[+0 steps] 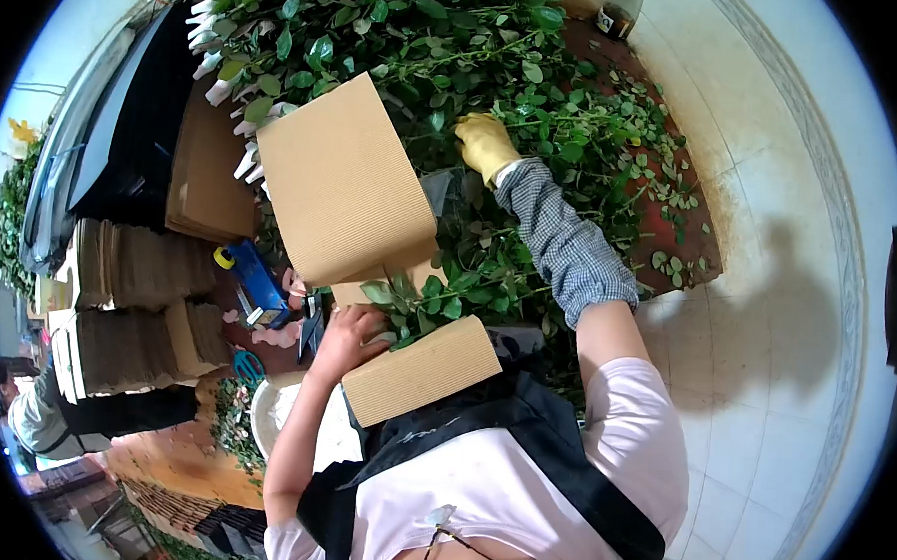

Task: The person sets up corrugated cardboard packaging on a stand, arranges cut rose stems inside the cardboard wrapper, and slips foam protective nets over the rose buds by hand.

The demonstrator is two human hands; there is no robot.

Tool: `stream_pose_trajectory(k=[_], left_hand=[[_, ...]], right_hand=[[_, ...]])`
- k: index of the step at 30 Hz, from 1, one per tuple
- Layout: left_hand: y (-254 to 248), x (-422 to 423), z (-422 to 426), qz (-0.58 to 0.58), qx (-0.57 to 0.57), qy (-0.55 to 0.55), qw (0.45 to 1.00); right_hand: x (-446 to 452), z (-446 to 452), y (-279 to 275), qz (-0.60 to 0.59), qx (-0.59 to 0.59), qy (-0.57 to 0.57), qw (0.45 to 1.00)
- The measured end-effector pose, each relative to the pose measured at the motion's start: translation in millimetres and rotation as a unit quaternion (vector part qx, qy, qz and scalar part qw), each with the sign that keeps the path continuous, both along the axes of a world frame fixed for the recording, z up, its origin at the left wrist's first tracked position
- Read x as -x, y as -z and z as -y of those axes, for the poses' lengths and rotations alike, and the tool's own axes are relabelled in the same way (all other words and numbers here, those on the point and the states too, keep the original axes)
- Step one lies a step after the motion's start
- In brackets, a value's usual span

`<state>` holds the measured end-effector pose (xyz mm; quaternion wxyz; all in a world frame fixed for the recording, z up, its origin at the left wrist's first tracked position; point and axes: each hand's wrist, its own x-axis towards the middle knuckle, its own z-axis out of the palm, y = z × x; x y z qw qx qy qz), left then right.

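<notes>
My left hand (351, 341), bare, is at the left side of a tan corrugated cardboard sheet (348, 181), its fingers curled in between the raised upper part and the lower flap (424, 371). Leaves of a green sprig (443, 298) lie on the sheet beside those fingers. My right hand (485, 147) wears a yellow glove, with a checked sleeve over the forearm. It is closed amid the leafy stems (565, 135) beyond the sheet; foliage hides its fingertips. White-wrapped flower heads (250, 131) stick out at the left of the pile.
Stacks of cardboard (131, 341) stand at the left. Near them are a blue tape dispenser (260, 280), teal-handled scissors (248, 367) and a white tub (337, 425). A tiled wall (723, 422) bounds the right. Another person (47, 418) is at the far left.
</notes>
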<state>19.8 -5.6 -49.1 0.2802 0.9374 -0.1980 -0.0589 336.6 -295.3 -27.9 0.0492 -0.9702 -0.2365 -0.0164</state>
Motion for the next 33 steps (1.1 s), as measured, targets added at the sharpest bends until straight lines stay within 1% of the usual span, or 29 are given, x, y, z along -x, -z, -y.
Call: stream_pose_trajectory(k=[1, 3, 4, 5, 6, 7, 8, 9, 10, 11, 12, 13, 14, 15, 17, 19, 20, 21, 23, 24, 25, 26, 27, 28, 29, 30, 31, 33], left_hand=[[8, 4, -3, 0.013, 0.054, 0.003, 0.998], [11, 8, -1, -0.009, 0.088, -0.019, 0.996], [11, 10, 0, -0.021, 0.129, -0.033, 0.991], [10, 11, 1, -0.034, 0.171, -0.047, 0.984], [26, 12, -4, -0.044, 0.185, -0.050, 0.980], [34, 14, -3, -0.082, 0.223, -0.082, 0.968], [32, 14, -3, -0.082, 0.230, -0.078, 0.967], [30, 11, -2, -0.080, 0.239, -0.075, 0.965], [29, 9, -1, -0.082, 0.230, -0.076, 0.967], [30, 10, -2, -0.090, 0.222, -0.079, 0.968], [36, 10, -3, -0.105, 0.249, -0.087, 0.959], [30, 8, -4, -0.088, 0.213, -0.064, 0.971], [33, 6, -4, -0.075, 0.204, -0.054, 0.975], [36, 7, -7, -0.066, 0.192, -0.047, 0.978], [45, 11, -7, -0.076, 0.185, -0.103, 0.974], [33, 19, -4, -0.061, 0.215, -0.122, 0.967], [38, 12, -4, -0.017, 0.130, -0.078, 0.988], [39, 17, -3, -0.101, 0.233, -0.141, 0.957], [34, 14, -1, -0.064, 0.242, -0.139, 0.958], [28, 15, 1, -0.046, 0.228, -0.134, 0.963], [26, 15, -1, -0.048, 0.227, -0.131, 0.964], [25, 13, -3, -0.044, 0.180, -0.103, 0.977], [23, 11, -4, -0.038, 0.133, -0.075, 0.988], [14, 7, -2, -0.039, 0.133, -0.072, 0.988], [2, 5, -1, 0.010, 0.043, -0.043, 0.998], [-6, 4, 1, 0.058, -0.048, -0.015, 0.997], [-8, 4, 3, 0.057, -0.049, -0.014, 0.997], [-11, 3, 6, 0.135, -0.084, -0.036, 0.987]], right_hand=[[4, 3, 12, 0.179, -0.091, -0.051, 0.978], [23, 2, -36, 0.221, -0.120, 0.039, 0.967], [26, 12, -46, 0.337, -0.192, 0.064, 0.920], [37, 28, -66, 0.370, -0.152, 0.087, 0.912], [22, 57, -56, 0.419, -0.122, 0.113, 0.893], [30, 80, -69, 0.371, -0.103, 0.161, 0.909], [33, 106, -76, 0.392, -0.094, 0.147, 0.903], [36, 128, -78, 0.370, -0.121, 0.148, 0.909], [43, 146, -82, 0.348, -0.210, 0.083, 0.910], [63, 149, -99, 0.324, -0.230, 0.038, 0.917], [90, 140, -119, 0.293, -0.264, 0.004, 0.919], [111, 136, -132, 0.242, -0.248, -0.029, 0.937], [130, 124, -134, 0.241, -0.256, -0.063, 0.934], [147, 114, -133, 0.165, -0.268, -0.060, 0.947], [171, 91, -113, 0.160, -0.300, -0.100, 0.935], [180, 79, -89, 0.029, -0.275, -0.146, 0.950], [184, 73, -72, 0.067, -0.202, -0.141, 0.967], [195, 69, -63, 0.073, -0.160, -0.090, 0.980], [200, 73, -50, 0.112, -0.094, -0.057, 0.988], [202, 75, -47, 0.110, -0.094, -0.055, 0.988], [207, 74, -49, 0.148, -0.087, -0.056, 0.984], [211, 72, -50, 0.186, -0.079, -0.056, 0.978], [214, 72, -50, 0.187, -0.078, -0.051, 0.978], [216, 72, -49, 0.203, -0.067, -0.052, 0.976], [218, 71, -48, 0.217, -0.056, -0.054, 0.973], [220, 71, -39, 0.223, -0.065, -0.046, 0.971], [224, 72, -27, 0.234, -0.081, -0.045, 0.968], [227, 79, 7, 0.191, -0.089, -0.047, 0.976]])
